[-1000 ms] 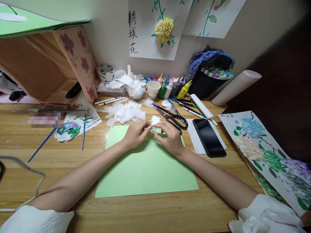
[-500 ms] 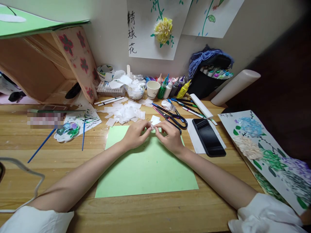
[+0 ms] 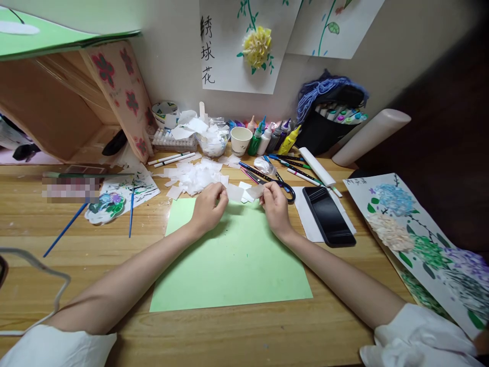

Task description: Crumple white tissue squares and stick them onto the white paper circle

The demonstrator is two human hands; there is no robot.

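1. The work seems to me only partly done: the left piece of thin paper and the right piece of thin paper look separate, and neither is laid down. Many pieces remain in the paper heap.
2. Both pieces are held over the far edge of the green sheet.
3. Hands, two: the left hand pinches one piece by its outer end; the right hand pinches the other in the same way.
4. Held pieces: two, as far as I can see. The heap beyond the left hand I cannot count exactly.
5. Green sheet: one. Scissors: one pair, near the right hand. Phone: one. Paper cup: one.
6. Blue brushes: two, at the left.
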